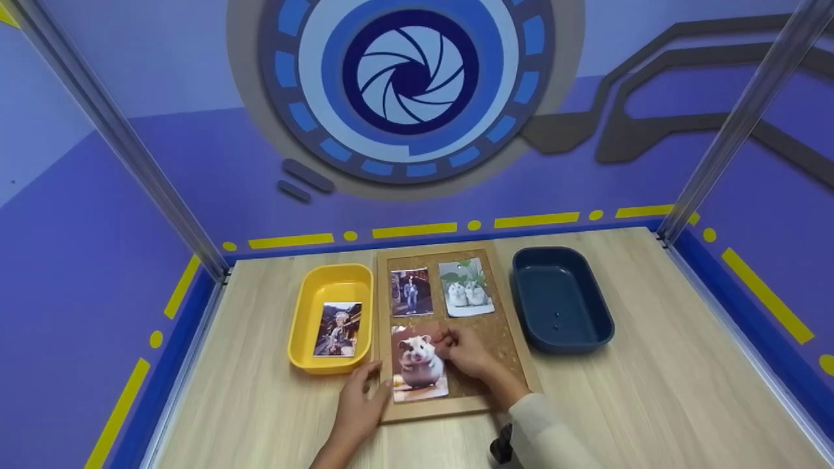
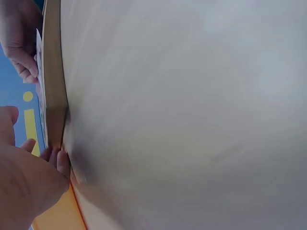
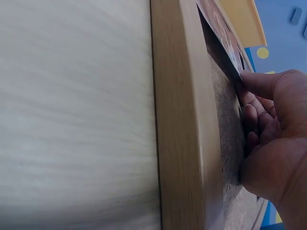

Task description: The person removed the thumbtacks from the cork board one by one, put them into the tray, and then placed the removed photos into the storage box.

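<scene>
A wood-framed corkboard [image 1: 459, 412] lies on the table. On its lower left is a photo of a hamster [image 1: 419, 371]. My right hand [image 1: 470, 354] pinches this photo by its right edge between thumb and fingers; in the right wrist view that edge stands up from the cork [image 3: 228, 105]. At the board's lower left side is my left hand [image 1: 358, 402], its fingertips touching the frame and its thumb apart from them. Higher on the board are a photo of a standing person [image 1: 412, 293] and one of two white hamsters [image 1: 468, 290].
Left of the board stands a yellow tray [image 1: 303, 329] with a photo of a person in a headdress [image 1: 337, 330] inside. A dark blue tray [image 1: 554, 286] on the right holds a few tiny dark items. Purple panels [image 1: 195, 176] enclose the table's back and sides.
</scene>
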`<state>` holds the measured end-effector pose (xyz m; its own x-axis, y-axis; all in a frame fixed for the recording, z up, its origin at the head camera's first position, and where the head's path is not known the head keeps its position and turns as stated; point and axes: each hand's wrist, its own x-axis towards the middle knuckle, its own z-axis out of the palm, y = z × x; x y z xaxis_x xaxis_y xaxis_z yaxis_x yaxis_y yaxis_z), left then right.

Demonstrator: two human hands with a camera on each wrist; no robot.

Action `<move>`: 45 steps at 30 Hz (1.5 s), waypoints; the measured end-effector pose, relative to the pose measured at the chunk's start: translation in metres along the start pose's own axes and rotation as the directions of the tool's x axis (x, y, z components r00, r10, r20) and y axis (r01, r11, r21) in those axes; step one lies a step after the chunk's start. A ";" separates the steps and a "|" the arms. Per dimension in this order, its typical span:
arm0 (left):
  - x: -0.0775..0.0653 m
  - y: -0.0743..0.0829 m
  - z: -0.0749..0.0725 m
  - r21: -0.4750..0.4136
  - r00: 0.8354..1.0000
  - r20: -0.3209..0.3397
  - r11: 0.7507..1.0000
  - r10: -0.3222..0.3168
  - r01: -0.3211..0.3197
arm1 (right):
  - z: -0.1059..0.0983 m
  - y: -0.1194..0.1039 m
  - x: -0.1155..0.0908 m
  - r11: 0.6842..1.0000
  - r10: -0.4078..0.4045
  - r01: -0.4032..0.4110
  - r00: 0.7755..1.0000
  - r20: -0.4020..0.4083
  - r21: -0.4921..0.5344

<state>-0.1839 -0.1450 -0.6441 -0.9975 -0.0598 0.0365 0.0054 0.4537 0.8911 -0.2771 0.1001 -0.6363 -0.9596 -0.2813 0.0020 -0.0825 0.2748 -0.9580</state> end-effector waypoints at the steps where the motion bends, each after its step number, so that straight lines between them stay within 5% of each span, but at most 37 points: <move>1: -0.002 -0.001 -0.004 -0.008 1.000 -0.003 1.000 -0.018 0.018 | 0.000 0.000 0.000 1.000 -0.005 0.005 1.000 0.001 -0.005; 9: -0.008 -0.014 -0.040 0.001 0.965 -0.073 0.968 -0.252 0.252 | -0.001 0.002 -0.001 0.999 0.017 -0.018 1.000 -0.009 -0.035; 15: -0.008 -0.024 -0.068 -0.071 0.896 -0.240 0.928 -0.373 0.367 | -0.001 0.000 0.000 1.000 0.019 -0.019 1.000 -0.009 -0.020; 19: -0.003 -0.029 -0.081 -0.173 0.869 -0.264 0.907 -0.418 0.384 | -0.001 -0.001 0.000 1.000 0.011 -0.011 1.000 -0.010 -0.022; 26: 0.011 -0.037 -0.096 -0.290 0.883 -0.151 0.874 -0.444 0.390 | 0.000 0.002 0.000 0.999 0.004 -0.004 1.000 -0.009 -0.032; 33: 0.028 -0.046 -0.100 -0.311 0.931 -0.077 0.896 -0.357 0.318 | -0.001 0.004 0.002 1.000 0.001 -0.001 1.000 -0.013 -0.023; 45: 0.041 -0.049 -0.101 -0.283 0.950 -0.056 0.917 -0.308 0.281 | -0.001 0.004 0.001 0.999 -0.009 0.009 1.000 -0.001 -0.042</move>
<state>-0.2180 -0.2590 -0.6409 -0.9450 -0.2467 -0.2146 -0.2555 0.1473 0.9555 -0.2782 0.1018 -0.6399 -0.9591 -0.2829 0.0111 -0.1026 0.3110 -0.9449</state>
